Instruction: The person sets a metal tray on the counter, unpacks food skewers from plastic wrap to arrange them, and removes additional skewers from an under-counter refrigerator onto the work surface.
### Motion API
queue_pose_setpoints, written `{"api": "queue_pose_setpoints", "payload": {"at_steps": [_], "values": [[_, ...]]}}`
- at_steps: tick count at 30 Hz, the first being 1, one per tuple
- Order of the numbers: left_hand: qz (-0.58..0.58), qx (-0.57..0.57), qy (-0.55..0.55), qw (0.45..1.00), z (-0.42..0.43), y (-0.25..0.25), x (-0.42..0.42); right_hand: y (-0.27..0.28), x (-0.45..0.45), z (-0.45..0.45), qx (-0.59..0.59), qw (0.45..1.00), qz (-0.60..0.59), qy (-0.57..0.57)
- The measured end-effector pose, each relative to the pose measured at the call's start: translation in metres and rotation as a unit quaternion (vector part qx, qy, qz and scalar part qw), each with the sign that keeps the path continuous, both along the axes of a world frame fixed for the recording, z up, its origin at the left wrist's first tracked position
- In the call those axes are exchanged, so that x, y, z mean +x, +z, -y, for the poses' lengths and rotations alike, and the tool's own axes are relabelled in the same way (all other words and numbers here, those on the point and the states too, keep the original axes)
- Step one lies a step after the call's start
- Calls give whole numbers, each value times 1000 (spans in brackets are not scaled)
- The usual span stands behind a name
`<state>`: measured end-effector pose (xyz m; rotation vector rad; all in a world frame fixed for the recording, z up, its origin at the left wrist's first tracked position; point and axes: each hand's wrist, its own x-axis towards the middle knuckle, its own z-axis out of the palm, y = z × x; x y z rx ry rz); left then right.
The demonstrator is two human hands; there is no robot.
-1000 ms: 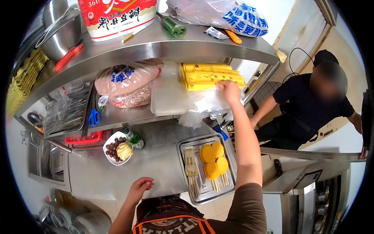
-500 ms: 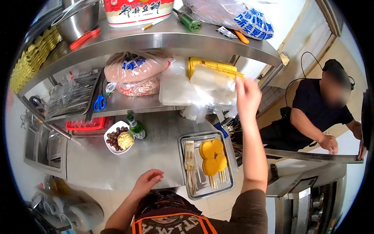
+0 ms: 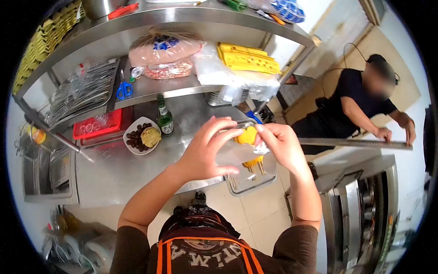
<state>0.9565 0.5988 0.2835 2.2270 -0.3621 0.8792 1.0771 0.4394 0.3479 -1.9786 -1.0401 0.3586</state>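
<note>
One piece of clear plastic is pinched between the thumb and fingers of the right hand above a metal tray at the right end of a steel desk. The left hand is open across from it, fingers curved and thumb spread; whether it touches the plastic cannot be told. Below the hands, partly hidden, yellow rounds on thin sticks lie in the tray. To the left, a green bottle stands just beside a white bowl of dark round fruit and a pale yellow lump, with a red basket farther left. Yellow printed packets, filled bags and blue scissors line the shelf above. At right, a person in dark clothing rests both hands at a metal ledge.
</note>
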Motion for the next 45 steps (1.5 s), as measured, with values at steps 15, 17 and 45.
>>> {"api": "queue_pose_setpoints", "payload": {"at_steps": [15, 17, 45], "values": [[-347, -282, -179, 876, 9, -15, -75, -47, -98, 78, -41, 994, 10, 100], [-350, -279, -181, 876, 5, -16, -75, -55, -97, 77, -35, 997, -46, 53], [-115, -740, 110, 654, 63, -103, -77, -202, -74, 45, 119, 957, -263, -17]]}}
